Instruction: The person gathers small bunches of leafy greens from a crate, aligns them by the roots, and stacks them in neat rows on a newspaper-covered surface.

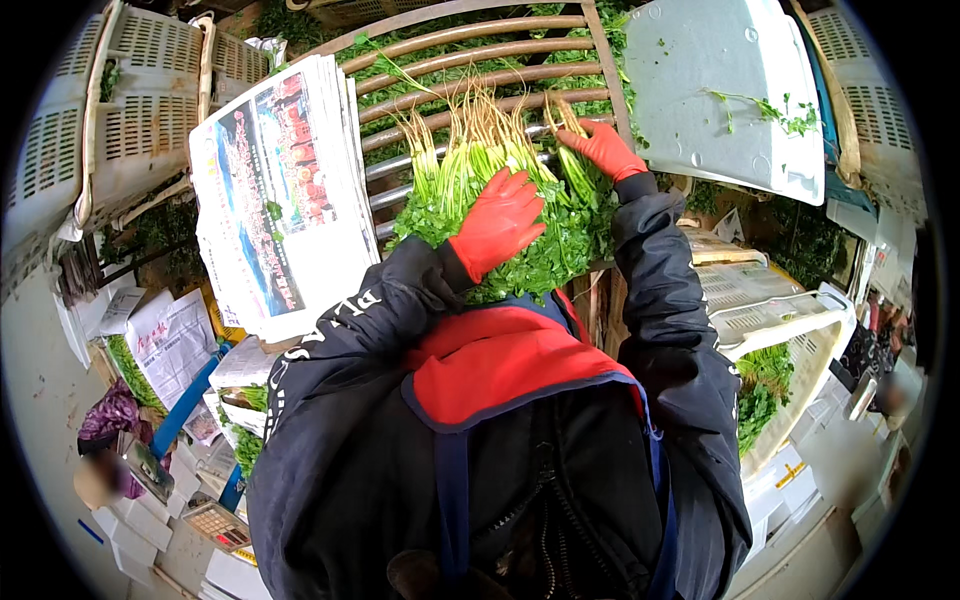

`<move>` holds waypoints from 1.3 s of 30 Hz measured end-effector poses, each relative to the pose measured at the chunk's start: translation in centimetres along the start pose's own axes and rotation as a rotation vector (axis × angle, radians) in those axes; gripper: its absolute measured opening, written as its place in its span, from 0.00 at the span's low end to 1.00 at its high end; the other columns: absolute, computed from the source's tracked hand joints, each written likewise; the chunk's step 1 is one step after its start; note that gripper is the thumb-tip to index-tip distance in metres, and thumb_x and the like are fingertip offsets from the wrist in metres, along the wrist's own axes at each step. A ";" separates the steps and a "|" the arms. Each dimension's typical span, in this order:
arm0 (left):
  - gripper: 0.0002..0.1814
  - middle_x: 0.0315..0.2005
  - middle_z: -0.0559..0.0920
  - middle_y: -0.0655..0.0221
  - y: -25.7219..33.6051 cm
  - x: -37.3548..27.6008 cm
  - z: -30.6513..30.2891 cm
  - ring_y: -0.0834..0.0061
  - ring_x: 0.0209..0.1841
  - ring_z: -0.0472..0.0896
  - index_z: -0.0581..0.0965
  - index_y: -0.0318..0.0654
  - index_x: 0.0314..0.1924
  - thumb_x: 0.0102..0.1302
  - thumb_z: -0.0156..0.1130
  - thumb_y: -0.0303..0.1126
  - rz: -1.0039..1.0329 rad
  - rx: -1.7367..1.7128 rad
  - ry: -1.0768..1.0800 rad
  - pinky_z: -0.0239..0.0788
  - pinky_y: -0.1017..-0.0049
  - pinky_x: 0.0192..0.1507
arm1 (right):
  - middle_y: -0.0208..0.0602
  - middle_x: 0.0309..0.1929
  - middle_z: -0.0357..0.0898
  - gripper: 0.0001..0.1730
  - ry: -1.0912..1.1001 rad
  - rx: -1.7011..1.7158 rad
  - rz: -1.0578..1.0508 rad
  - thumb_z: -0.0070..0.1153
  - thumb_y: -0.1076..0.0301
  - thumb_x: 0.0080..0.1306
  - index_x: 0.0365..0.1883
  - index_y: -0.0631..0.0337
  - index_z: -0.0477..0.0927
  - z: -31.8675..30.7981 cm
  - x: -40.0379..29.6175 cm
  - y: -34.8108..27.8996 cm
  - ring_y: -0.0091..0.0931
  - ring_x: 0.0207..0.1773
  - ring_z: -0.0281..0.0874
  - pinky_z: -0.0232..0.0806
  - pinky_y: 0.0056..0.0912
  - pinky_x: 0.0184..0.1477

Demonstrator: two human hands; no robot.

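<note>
A row of leafy green herb stalks with pale roots [480, 154] lies across a slatted metal rack [487, 52], roots pointing away from me. My left hand [499, 221], in a red glove, rests flat on the leaves and stems with its fingers a little apart. At the right end of the row, my right hand [606, 150], also red-gloved, grips a small bunch of stalks [574, 169] near its roots. The bunch hides part of its fingers. Leaf tips at the near side touch my red apron [510, 360].
Left of the herbs lies a stack of printed paper [285, 202]. A white foam board [712, 90] with loose sprigs is at right. Plastic crates [146, 112] stand at far left; another crate [787, 322] with greens sits near my right elbow. A calculator [217, 525] is at lower left.
</note>
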State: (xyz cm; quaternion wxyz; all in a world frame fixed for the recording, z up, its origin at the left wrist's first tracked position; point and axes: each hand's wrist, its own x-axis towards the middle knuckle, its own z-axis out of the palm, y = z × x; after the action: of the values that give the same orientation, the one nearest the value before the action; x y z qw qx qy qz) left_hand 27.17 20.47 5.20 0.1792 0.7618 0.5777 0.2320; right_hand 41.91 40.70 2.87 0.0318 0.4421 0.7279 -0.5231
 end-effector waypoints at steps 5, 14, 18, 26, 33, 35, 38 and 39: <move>0.21 0.44 0.75 0.61 1.0 1.4 1.0 0.58 0.56 0.69 0.75 0.38 0.49 0.57 0.60 0.39 -0.069 0.048 0.036 0.51 0.57 0.64 | 0.53 0.41 0.80 0.35 -0.175 -0.176 -0.109 0.63 0.45 0.52 0.49 0.65 0.77 0.2 0.3 -0.3 0.38 0.48 0.78 0.66 0.38 0.51; 0.20 0.46 0.75 0.62 1.9 1.3 1.2 0.60 0.58 0.68 0.75 0.38 0.49 0.57 0.59 0.36 -0.153 0.112 0.028 0.49 0.57 0.65 | 0.34 0.36 0.81 0.20 -0.217 0.292 0.024 0.61 0.61 0.54 0.41 0.65 0.80 -0.2 0.8 2.2 0.25 0.36 0.76 0.66 0.29 0.42; 0.19 0.46 0.75 0.62 2.3 1.3 1.5 0.61 0.59 0.67 0.75 0.38 0.48 0.57 0.58 0.35 -0.184 0.144 0.056 0.49 0.56 0.66 | 0.35 0.32 0.80 0.19 -0.307 0.330 -0.008 0.64 0.63 0.53 0.39 0.67 0.80 0.1 0.3 -0.8 0.23 0.33 0.76 0.66 0.27 0.39; 0.14 0.44 0.76 0.63 2.5 1.0 2.8 0.61 0.58 0.69 0.77 0.38 0.42 0.55 0.59 0.29 -0.202 0.170 0.160 0.50 0.53 0.65 | 0.52 0.30 0.79 0.25 -0.120 -0.196 -0.141 0.63 0.53 0.46 0.37 0.64 0.82 3.7 1.7 1.8 0.45 0.35 0.78 0.68 0.39 0.42; 0.11 0.46 0.77 0.63 2.2 -1.3 1.4 0.60 0.59 0.69 0.78 0.38 0.39 0.55 0.58 0.28 -0.261 0.026 0.248 0.51 0.52 0.65 | 0.42 0.32 0.82 0.11 -0.209 0.654 0.129 0.56 0.71 0.59 0.37 0.71 0.78 -2.1 0.4 -0.3 0.28 0.33 0.81 0.73 0.29 0.38; 0.11 0.46 0.77 0.63 2.4 -0.9 1.5 0.60 0.59 0.69 0.78 0.39 0.39 0.54 0.58 0.28 -0.265 0.027 0.250 0.51 0.52 0.65 | 0.42 0.30 0.82 0.11 -0.322 0.621 0.092 0.55 0.71 0.59 0.38 0.70 0.78 -1.5 0.3 -1.4 0.29 0.33 0.81 0.73 0.30 0.38; 0.12 0.45 0.78 0.62 3.9 0.6 0.8 0.58 0.56 0.71 0.78 0.38 0.41 0.55 0.59 0.27 -0.290 0.047 0.265 0.57 0.56 0.62 | 0.39 0.31 0.82 0.13 -0.305 0.556 0.055 0.57 0.66 0.60 0.36 0.68 0.79 -0.8 -0.4 -2.1 0.26 0.32 0.80 0.72 0.28 0.38; 0.13 0.45 0.78 0.61 4.5 1.1 0.5 0.57 0.54 0.73 0.78 0.37 0.43 0.56 0.59 0.26 -0.331 -0.072 0.364 0.59 0.58 0.61 | 0.38 0.32 0.82 0.13 -0.288 0.545 0.031 0.58 0.65 0.60 0.37 0.68 0.79 -1.0 -0.7 -2.0 0.25 0.32 0.79 0.71 0.27 0.38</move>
State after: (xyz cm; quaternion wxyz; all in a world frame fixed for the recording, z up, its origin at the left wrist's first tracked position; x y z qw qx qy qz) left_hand 31.26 20.32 7.34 0.1351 0.5956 0.7087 0.3532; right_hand 41.41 40.92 5.12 0.0228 0.3668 0.5422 -0.7557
